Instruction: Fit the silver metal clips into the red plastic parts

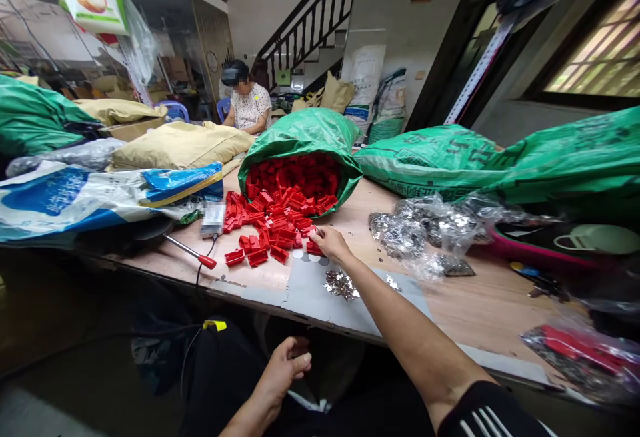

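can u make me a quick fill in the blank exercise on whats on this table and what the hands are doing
1. The open sack spilling pieces is ____ in colour.
2. The small pile of loose metal parts lies on a ____ sheet.
3. The hand beside the spilled pieces is the person's ____ one.
4. The metal rod by the pieces has a ____ tip.

Missing words: green; grey; right; red
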`<state>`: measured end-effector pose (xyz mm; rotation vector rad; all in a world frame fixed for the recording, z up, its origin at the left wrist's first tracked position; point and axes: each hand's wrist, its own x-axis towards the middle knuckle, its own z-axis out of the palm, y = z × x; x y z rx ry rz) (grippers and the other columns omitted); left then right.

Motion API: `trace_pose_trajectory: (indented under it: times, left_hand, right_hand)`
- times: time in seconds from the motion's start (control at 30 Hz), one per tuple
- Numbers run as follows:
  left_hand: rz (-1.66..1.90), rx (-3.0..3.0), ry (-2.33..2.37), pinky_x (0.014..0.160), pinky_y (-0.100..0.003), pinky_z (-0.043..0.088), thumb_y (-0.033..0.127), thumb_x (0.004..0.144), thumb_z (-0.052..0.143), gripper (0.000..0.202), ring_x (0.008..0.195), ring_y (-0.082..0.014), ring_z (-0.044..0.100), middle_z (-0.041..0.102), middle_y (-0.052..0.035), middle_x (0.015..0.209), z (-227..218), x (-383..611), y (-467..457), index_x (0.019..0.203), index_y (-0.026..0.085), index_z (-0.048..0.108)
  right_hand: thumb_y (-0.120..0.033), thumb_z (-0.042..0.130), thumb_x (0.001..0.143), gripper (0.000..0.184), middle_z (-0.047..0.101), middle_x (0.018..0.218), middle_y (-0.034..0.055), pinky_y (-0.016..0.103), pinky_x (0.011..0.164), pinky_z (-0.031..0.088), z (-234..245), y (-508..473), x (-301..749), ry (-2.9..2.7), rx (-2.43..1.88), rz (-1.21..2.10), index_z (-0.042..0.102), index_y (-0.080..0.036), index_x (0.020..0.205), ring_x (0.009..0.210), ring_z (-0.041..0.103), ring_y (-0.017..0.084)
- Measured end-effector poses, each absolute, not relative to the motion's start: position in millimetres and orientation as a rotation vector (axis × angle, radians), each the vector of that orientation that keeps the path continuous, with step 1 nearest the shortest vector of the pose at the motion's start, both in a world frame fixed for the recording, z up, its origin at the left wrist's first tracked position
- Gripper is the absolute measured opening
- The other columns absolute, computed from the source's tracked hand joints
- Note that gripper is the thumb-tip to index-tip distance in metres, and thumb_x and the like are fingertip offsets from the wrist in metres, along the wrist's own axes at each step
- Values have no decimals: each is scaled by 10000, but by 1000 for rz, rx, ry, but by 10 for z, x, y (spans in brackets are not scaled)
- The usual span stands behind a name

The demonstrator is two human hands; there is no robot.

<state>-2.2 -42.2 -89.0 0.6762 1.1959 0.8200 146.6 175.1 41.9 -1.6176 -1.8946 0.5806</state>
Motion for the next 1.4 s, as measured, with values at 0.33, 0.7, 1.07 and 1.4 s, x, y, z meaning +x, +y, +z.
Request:
trace_pose_trajectory:
  times: [0.33, 0.7, 1.07, 1.4]
  left_hand:
    - [1013, 898, 1055, 735, -313, 489, 418, 679, 745, 381, 812, -204, 656, 677, -74, 902, -322, 19, -425, 955, 183, 627]
    - [1139, 1258, 1114, 810, -308, 522, 300, 784, 672, 276, 878, -198, 663, 686, -41, 952, -171, 74, -484, 1029, 217, 575]
    - [1184, 1012, 992, 847, -303, 528, 269, 741, 725, 301, 899, -175, 684, 717, -61, 1013, -24, 168, -538, 950, 191, 524]
    - [1318, 1133, 1012, 883, -297, 538, 252, 750, 717, 349, 952, -177, 685, 717, -51, 1043, 174, 176, -494, 1057, 198, 562]
  right_hand:
    - [-417, 550, 840, 255, 673, 795, -2, 218, 655, 426, 556, 904, 1565, -1836, -1338, 825, 635, -179, 812, 726, 584, 131]
    - [-338, 556, 868, 186, 651, 713, -18, 216, 588, 412, 423, -228, 1741, -1946, -1259, 1192, 650, -190, 806, 661, 570, 127]
    - [-236, 561, 846, 96, 680, 925, 31, 261, 703, 401, 467, 228, 2696, -2049, -2012, 229, 644, -212, 887, 851, 614, 178]
    - [-235, 522, 881, 100, 686, 915, 59, 280, 651, 389, 409, 291, 2513, -2120, -2087, -4, 619, -213, 887, 863, 618, 214]
